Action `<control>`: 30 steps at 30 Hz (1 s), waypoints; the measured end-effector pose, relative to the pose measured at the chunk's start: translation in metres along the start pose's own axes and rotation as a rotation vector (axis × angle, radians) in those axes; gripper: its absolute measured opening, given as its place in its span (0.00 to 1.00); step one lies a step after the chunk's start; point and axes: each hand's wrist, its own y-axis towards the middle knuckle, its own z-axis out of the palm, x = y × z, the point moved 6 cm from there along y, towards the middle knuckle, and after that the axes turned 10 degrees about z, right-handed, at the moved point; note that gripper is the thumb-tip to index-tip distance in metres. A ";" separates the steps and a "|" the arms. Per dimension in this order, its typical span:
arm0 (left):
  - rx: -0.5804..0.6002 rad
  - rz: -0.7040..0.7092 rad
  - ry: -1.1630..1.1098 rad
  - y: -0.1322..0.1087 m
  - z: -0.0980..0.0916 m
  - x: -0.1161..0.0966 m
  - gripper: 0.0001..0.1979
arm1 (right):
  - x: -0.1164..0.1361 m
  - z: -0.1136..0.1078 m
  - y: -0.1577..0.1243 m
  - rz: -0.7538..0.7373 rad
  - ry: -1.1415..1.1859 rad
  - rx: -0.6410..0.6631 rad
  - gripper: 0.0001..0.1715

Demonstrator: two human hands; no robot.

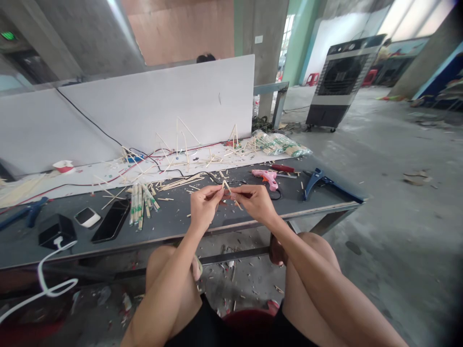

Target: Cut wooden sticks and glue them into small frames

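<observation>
Over the front edge of the table, my left hand (203,206) and my right hand (256,201) meet with fingertips pinched on thin pale wooden sticks (226,185). Two stick ends rise in a narrow peak between the fingers, and another end slants down below my right hand. How the sticks join is hidden by my fingers. Just beyond my right hand lies a pink glue gun (266,177), with a red-handled tool (282,168) behind it. To the left of my left hand are wrapped chopsticks (137,206) in a bundle and loose sticks (181,182).
Stick frames (184,144) stand along a white board (202,101). Packed chopsticks (284,143) lie at the back right, blue cutters (323,180) at the right end. A phone (111,221), a black box (57,230) with a white cable and more blue-handled cutters (32,212) sit left.
</observation>
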 end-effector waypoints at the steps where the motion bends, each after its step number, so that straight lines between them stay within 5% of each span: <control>1: 0.003 -0.002 -0.001 0.000 0.000 0.000 0.14 | 0.000 0.000 0.000 -0.001 -0.002 -0.005 0.16; 30: 0.021 -0.007 -0.013 0.000 0.000 0.000 0.14 | -0.001 0.000 -0.001 0.001 0.007 -0.009 0.16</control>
